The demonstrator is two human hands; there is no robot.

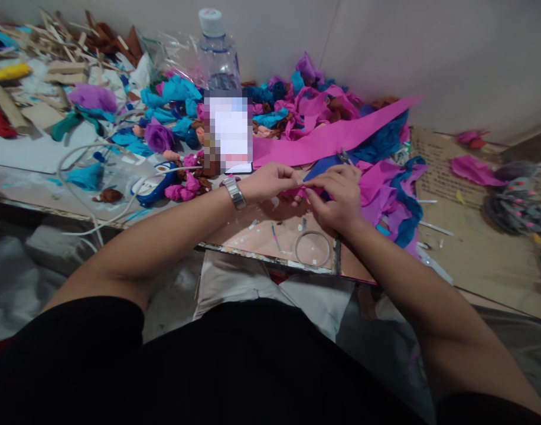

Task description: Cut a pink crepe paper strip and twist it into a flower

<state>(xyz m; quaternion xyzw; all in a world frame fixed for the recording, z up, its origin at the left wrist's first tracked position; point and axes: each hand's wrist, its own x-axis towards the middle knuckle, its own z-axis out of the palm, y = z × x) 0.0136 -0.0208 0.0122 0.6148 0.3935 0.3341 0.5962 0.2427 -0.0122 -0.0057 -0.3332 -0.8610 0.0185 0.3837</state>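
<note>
**At the table's near edge, two hands pinch a scrap of pink paper**

Across the low table [261, 233], bare only along its front strip, lies a broad heap of crepe paper [297, 106] in pink, purple, teal and dark blue, banked up against the pale wall. To the right of the table a brown cardboard sheet [474, 248] is spread flat, with a few more pink scraps on it. At the far left corner there is a jumble of wooden sticks [62, 47]. A long magenta strip [332, 139] runs slantwise over the heap, rising toward the right. Behind the heap, near the wall, a clear water bottle [217, 59] stands upright with its cap on. A white cable [97, 218] loops over the table's left part and drops off its front edge, passing just beside a blue-and-white device [153, 186]. Left of the middle a purple paper flower [159, 137] rests among teal scraps.

Both forearms reach in from below and meet at the table's middle. The left hand [268, 182], with a metal wristwatch [234, 193] on its wrist, and the right hand [336, 198] are drawn close together, fingertips almost touching. Each pinches one end of a small pink paper piece [301, 190], which is held just above the table surface between them. A dark blue paper sheet [319, 168] lies directly behind the fingers. Whether the small metal tool [344, 156] just beyond the right hand touches it cannot be told.

Below the right hand, near the front edge, a thin wire ring [313, 248] lies flat on the table.
</note>
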